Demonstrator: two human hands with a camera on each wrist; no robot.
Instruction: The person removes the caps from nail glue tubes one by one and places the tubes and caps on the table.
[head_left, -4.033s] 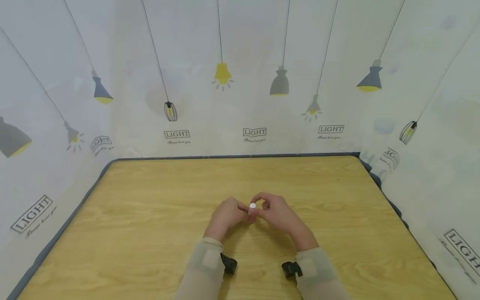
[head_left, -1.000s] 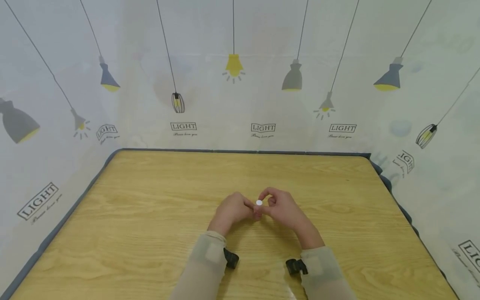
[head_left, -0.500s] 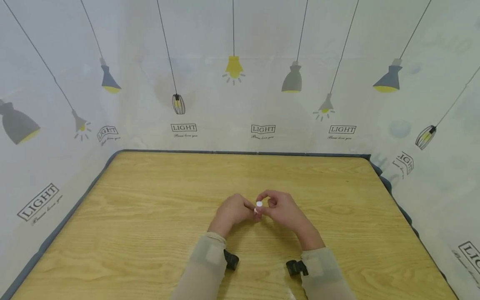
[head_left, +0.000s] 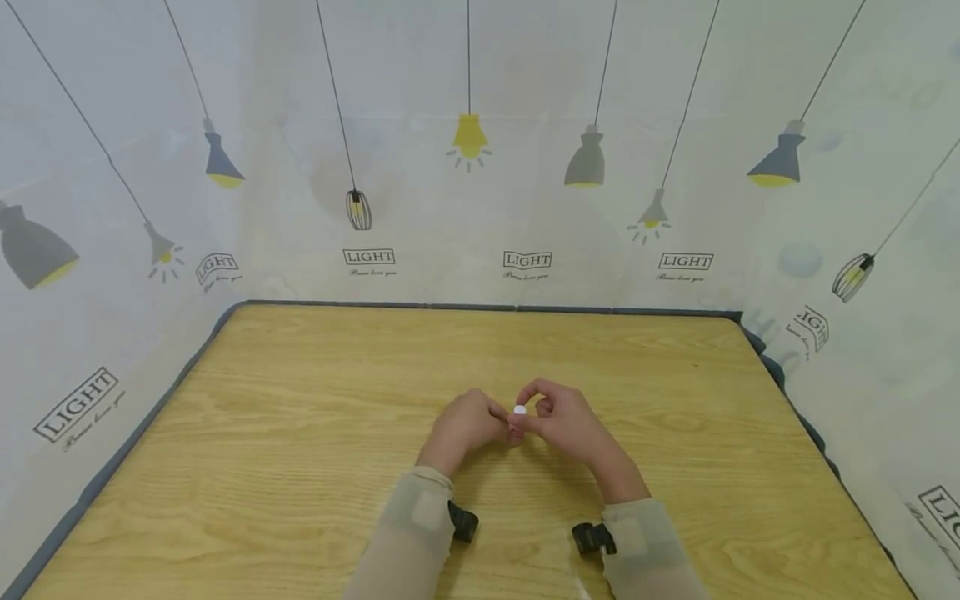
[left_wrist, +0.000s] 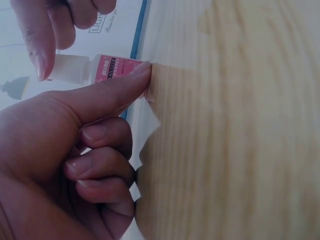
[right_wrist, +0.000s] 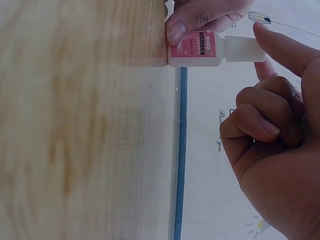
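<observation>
A small nail glue bottle (right_wrist: 197, 49) with a pink label stands upright, its base right at the tabletop. My left hand (head_left: 467, 423) grips the bottle low on its body between thumb and fingers, the thumb lying over the label in the left wrist view. The white cap (right_wrist: 243, 49) is on top, in line with the bottle's neck. With thumb and index finger at opposite sides, my right hand (head_left: 568, 423) pinches this cap, its other fingers curled in. In the head view the hands hide most of the bottle, and only the white cap top shows.
The wood-grain table (head_left: 300, 375) spreads around both hands. Pale wall sheeting (head_left: 420, 208) printed with lamps rises along its back and sides, past a dark blue edge strip (head_left: 375, 307). Black wrist mounts (head_left: 592, 537) sit on the sleeves.
The head view has shifted slightly since the earliest frame. Both hands stay at the bottle. My right thumb and index finger have shifted a little around the cap.
</observation>
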